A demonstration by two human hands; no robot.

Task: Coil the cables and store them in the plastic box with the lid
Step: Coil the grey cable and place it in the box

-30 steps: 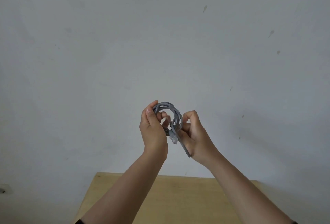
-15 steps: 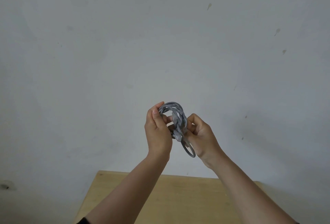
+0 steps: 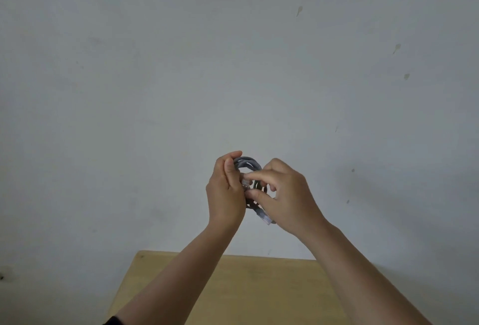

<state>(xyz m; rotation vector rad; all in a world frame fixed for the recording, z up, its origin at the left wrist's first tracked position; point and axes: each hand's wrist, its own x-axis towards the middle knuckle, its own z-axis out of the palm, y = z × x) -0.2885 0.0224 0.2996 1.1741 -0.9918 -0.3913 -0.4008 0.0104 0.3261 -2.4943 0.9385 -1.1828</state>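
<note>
While both hands clutch it mid-frame, the grey cable (image 3: pixel 247 164) coil looks light and springy.
Left hand (image 3: pixel 226 192) wraps the loops; right hand (image 3: pixel 285 195) pinches a strand (hold the bundle, not the plug (image 3: pixel 265 218)).

Pretty plain room honestly. A pale grey-white wall (image 3: pixel 181 78) filled almost the whole view, lit softly and evenly, with a slightly darker shadowy patch on its right side. A few small drip-shaped marks (image 3: pixel 299 10) dotted it up and to the right, far above the table. The light wooden table (image 3: pixel 259 293) sat at the bottom, its far edge right against the wall, top-left corner rounded.
</note>
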